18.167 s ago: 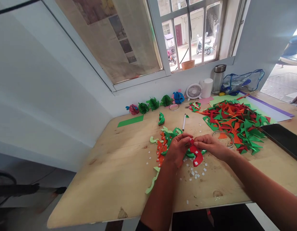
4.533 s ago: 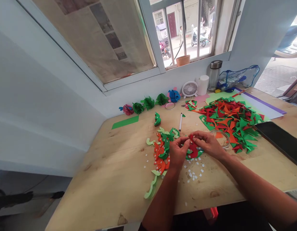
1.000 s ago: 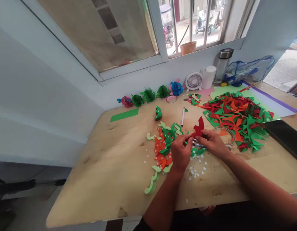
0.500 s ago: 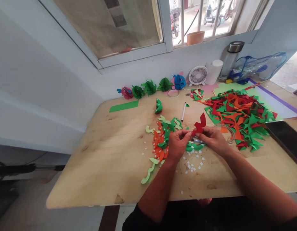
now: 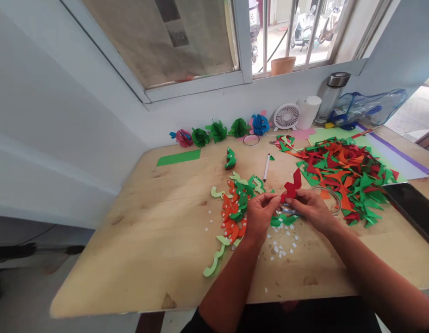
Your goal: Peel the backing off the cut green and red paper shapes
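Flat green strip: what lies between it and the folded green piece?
Bare tabletop between the green strip and folded green piece, in the head view.

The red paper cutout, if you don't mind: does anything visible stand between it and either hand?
Nothing visible does: the right hand holds the red paper cutout directly, and the left hand has its fingertips at the lower end.

Bright window glare, soft shadows.

Matt against gloss
The red paper piece (image 5: 291,188) is looking matt, the wooden table (image 5: 148,240) showing dark knots; from the paper, a phone (image 5: 408,203) is gleaming at three o'clock, a metal bottle lid (image 5: 339,79) at one.
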The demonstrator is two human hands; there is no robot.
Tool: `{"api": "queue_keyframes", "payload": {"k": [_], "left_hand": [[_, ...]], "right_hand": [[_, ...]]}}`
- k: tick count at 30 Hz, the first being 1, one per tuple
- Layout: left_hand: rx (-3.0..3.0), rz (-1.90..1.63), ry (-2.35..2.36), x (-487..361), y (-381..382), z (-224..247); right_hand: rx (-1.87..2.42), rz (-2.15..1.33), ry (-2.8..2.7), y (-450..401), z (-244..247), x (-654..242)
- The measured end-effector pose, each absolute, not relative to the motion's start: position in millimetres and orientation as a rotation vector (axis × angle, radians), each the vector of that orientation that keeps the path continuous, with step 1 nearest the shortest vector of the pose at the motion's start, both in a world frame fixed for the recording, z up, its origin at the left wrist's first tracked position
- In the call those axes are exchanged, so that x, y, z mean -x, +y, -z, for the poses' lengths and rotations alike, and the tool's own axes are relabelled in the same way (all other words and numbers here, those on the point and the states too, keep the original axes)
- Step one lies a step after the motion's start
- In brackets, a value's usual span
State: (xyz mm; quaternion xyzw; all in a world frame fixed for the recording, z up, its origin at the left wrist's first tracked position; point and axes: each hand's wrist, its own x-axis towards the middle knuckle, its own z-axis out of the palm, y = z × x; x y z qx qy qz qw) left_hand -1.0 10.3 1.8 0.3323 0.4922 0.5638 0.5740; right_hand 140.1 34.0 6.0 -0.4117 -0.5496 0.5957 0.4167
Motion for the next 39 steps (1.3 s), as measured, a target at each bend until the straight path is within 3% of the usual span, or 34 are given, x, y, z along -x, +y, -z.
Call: {"api": "queue_keyframes", "payload": {"k": [5,17,31,39], "left_hand": [[-0.843,-1.297,1.179,3.6,9.3,-5.0],[-1.624,-1.311,1.416,10.0,3.6,-7.7],[-1.442,-1.303,1.404,2.1,0.8,5.9],[-1.719,-1.378,1.342,2.1,-1.8,-1.8]], "right_hand": [[1.052,-1.513,-1.357,33.5,-12.8,-139.1],[1.111,-1.694,-1.097,31.6,-10.0,-139.6],[0.969,-1.886,-0.868,31.9,-2.1,-136.5],[0.850,-1.937,-0.902,35.6,-0.5,-146.7]]}}
